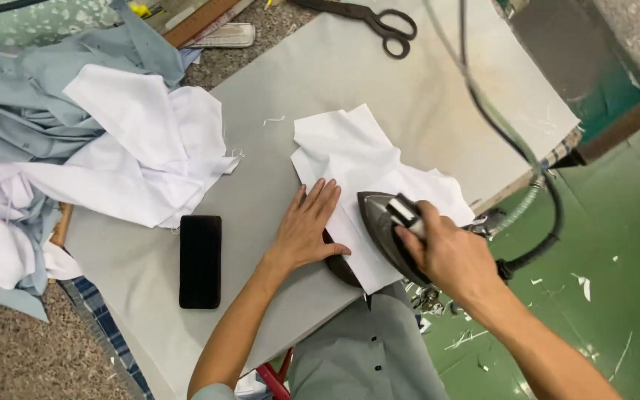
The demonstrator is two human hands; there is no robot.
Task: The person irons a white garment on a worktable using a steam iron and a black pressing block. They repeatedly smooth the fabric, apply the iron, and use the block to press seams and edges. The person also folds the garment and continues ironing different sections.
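My right hand (444, 250) grips the handle of a dark steam iron (381, 222), which rests on white fabric pieces (357, 159) at the near right of the grey ironing board (275, 111). My left hand (307, 224) lies flat, fingers spread, on the edge of the white fabric just left of the iron. A dark oval pad (342, 268) pokes out from under the fabric near my left thumb. The iron's black cord and hose (535, 178) loop off to the right.
A black phone (200, 261) lies on the board left of my left arm. A heap of white cloth (138, 148) and grey-blue cloth (24, 104) covers the left side. Black scissors (379, 22) lie at the far edge. Green floor with scraps (609, 244) is on the right.
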